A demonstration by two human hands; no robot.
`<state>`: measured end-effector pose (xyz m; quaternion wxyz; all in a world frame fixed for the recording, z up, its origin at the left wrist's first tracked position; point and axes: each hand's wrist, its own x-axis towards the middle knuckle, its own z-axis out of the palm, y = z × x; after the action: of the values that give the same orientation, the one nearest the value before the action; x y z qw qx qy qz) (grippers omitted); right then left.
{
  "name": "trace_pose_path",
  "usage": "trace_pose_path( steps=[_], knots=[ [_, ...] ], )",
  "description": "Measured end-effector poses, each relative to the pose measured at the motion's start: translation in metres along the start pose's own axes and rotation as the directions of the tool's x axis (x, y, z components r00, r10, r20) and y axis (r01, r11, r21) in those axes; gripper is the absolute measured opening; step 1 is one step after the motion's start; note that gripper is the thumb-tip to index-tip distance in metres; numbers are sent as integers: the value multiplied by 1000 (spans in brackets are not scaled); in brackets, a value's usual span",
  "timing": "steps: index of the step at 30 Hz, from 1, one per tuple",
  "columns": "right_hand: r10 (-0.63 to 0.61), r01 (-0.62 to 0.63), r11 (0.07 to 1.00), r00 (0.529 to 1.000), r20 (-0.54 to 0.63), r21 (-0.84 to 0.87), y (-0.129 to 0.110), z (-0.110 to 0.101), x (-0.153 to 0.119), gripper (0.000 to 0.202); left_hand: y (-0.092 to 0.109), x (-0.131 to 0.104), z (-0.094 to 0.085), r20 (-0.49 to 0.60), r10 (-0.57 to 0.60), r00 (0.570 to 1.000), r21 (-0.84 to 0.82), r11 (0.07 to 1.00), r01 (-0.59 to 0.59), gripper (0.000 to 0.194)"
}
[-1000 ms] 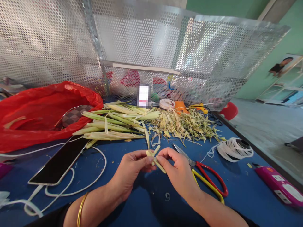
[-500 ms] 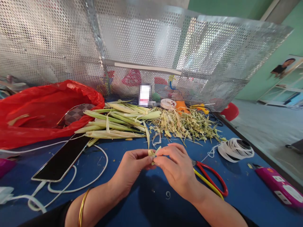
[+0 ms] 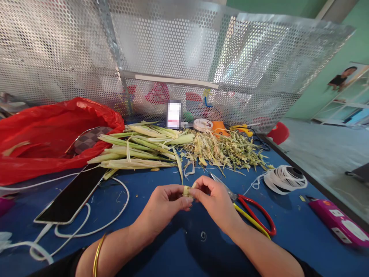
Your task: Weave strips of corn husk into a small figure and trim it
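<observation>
while the left hand (image 3: 163,204) pinches a curled husk strip (image 3: 186,191) above the blue table (image 3: 152,252), the right hand (image 3: 217,202) grips its other side, apparently so the curl cannot loosen; scissors (image 3: 234,197) lie nearby.

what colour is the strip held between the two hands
The strip is pale yellow; it shows in the head view, though partly covered.

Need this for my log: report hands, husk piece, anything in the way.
Left hand and right hand both on husk piece. Piece small, pale, partly covered. Scissors beside right hand, not blocking the piece.
</observation>
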<state>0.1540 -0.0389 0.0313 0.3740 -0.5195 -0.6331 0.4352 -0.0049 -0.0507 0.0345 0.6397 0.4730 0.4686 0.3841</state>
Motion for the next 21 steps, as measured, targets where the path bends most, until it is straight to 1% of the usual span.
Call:
trace_pose_path(
  steps=[2, 4, 5, 6, 8, 10, 13, 16, 19, 21],
  knots=[
    [62, -64, 997, 997, 46, 53, 0, 2, -1, 17, -2, 0, 0, 4, 25, 1000, 39, 999, -25, 18],
    [55, -57, 997, 997, 53, 48, -1, 3, -2, 19, -2, 0, 0, 1, 30, 1000, 40, 999, -30, 19],
    [17, -17, 1000, 999, 33, 13, -1, 3, -3, 19, -2, 0, 0, -9, 20, 1000, 25, 999, -20, 21],
    [-46, 46, 998, 999, 3, -39, -1, 2, -3, 18, -1, 0, 0, -24, 5, 1000, 4, 1000, -5, 23],
    [-217, 207, 964, 975, -43, -169, -1, -1, -4, 11, 2, 0, -2, -54, -29, 998, -41, 999, 27, 26],
    [-392, 358, 882, 918, -56, -306, 0, -2, -5, 3, 3, 0, -4, -62, -53, 997, -84, 995, 48, 26],
    [-577, 492, 728, 816, -37, -478, 2, -2, -5, 9, 3, 0, -6, -59, -82, 995, -136, 988, 74, 26],
    [-704, 563, 568, 711, 0, -600, 3, -2, -5, 13, 2, 1, -7, -51, -99, 994, -153, 984, 90, 27],
    [-794, 597, 352, 598, 108, -721, 3, -1, -6, 17, 1, 1, -6, -39, -104, 994, -164, 982, 96, 30],
    [-825, 605, 217, 533, 187, -766, 3, -2, -7, 15, 2, 1, -6, -27, -100, 995, -167, 981, 94, 31]
  ],
)
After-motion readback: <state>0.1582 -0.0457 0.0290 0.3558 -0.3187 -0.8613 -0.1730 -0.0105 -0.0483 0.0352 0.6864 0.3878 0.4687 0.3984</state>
